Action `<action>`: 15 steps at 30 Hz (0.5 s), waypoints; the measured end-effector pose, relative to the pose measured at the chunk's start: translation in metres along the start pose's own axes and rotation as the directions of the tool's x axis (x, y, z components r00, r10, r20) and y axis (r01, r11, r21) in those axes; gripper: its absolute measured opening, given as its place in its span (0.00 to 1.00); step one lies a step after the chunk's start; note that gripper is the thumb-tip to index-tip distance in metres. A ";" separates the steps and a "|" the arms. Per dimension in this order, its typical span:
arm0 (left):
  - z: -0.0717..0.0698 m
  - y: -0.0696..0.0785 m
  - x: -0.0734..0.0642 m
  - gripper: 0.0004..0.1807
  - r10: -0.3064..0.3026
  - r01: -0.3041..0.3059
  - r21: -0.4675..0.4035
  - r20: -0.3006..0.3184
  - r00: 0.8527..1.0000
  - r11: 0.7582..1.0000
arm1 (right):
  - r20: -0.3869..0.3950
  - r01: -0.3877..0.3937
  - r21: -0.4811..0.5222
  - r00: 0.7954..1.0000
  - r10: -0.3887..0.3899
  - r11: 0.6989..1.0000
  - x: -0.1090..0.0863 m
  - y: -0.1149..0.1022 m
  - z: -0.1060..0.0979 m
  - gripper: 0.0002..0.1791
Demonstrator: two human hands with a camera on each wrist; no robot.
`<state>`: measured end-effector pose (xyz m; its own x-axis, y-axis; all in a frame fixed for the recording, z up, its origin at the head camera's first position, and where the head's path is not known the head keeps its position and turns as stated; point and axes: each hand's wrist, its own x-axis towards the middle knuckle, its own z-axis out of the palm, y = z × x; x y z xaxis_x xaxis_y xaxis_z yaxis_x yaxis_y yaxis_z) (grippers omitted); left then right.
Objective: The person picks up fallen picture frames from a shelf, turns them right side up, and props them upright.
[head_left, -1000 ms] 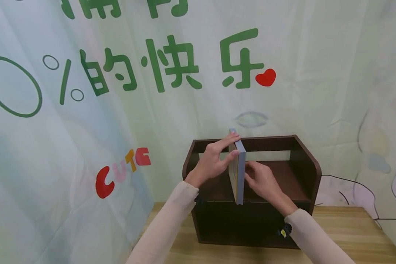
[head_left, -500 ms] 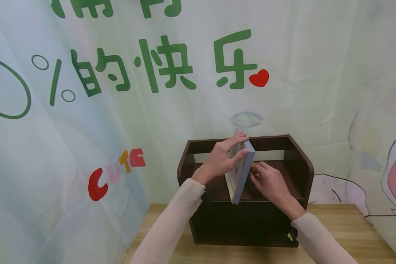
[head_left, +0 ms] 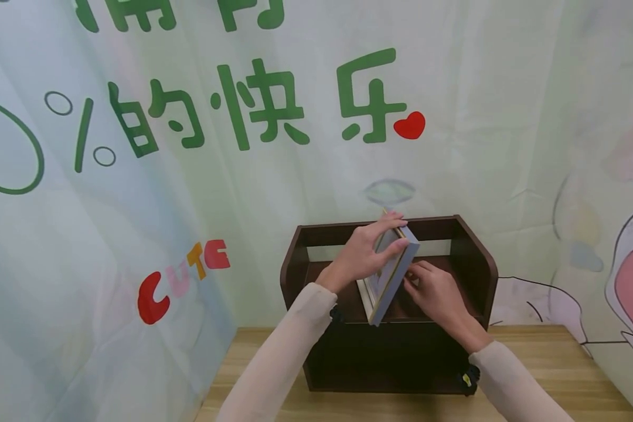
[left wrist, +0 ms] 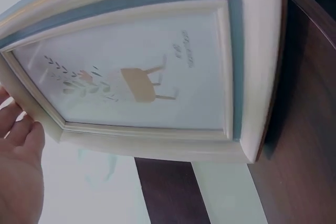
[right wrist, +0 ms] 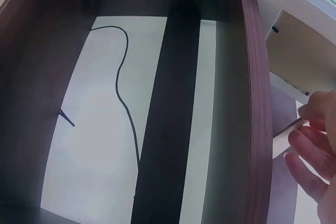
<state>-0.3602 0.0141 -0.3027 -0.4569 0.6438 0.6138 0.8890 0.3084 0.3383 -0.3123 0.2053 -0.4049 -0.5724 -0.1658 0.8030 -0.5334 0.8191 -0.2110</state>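
One brown shelf (head_left: 470, 264) bears the tilted picture frame (left wrist: 131, 72) on its upper board (head_left: 350, 303); the left hand (head_left: 363, 253), gripping the frame's top, should steady it; the right hand (head_left: 436, 293) pinches a thin strip (right wrist: 284, 138) behind, best moved gently.

I see a cream-and-blue picture frame (left wrist: 139, 77), a dark brown shelf (head_left: 482, 264), a wood-grained near table (head_left: 551, 366), green lettering (head_left: 233, 105) and a red heart (head_left: 409, 125) on the pale-green far backdrop (head_left: 485, 152).
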 end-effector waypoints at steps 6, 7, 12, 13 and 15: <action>0.000 0.004 0.002 0.25 -0.013 0.013 0.012 0.033 0.999 1.000 | 0.001 -0.025 0.018 1.000 0.025 1.000 -0.002 0.001 0.002 0.11; 0.000 0.004 0.002 0.25 -0.015 0.015 0.016 0.037 0.999 1.000 | -0.003 -0.026 0.020 1.000 0.026 0.999 -0.003 0.001 0.002 0.11; 0.001 0.007 0.004 0.26 -0.023 0.021 0.028 0.053 0.998 0.999 | -0.023 -0.020 0.030 1.000 0.021 0.999 -0.004 0.002 0.002 0.12; 0.001 0.007 0.005 0.26 -0.024 0.022 0.029 0.056 0.998 0.999 | -0.025 -0.018 0.031 1.000 0.019 0.999 -0.004 0.002 0.002 0.12; 0.002 0.008 0.006 0.26 -0.026 0.024 0.032 0.060 0.998 0.999 | -0.029 -0.017 0.033 0.999 0.018 0.999 -0.005 0.003 0.003 0.12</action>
<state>-0.3558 0.0213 -0.2978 -0.4774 0.6763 0.5610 0.8782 0.3459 0.3304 -0.3130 0.2074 -0.4111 -0.5636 -0.1350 0.8149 -0.5435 0.8035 -0.2428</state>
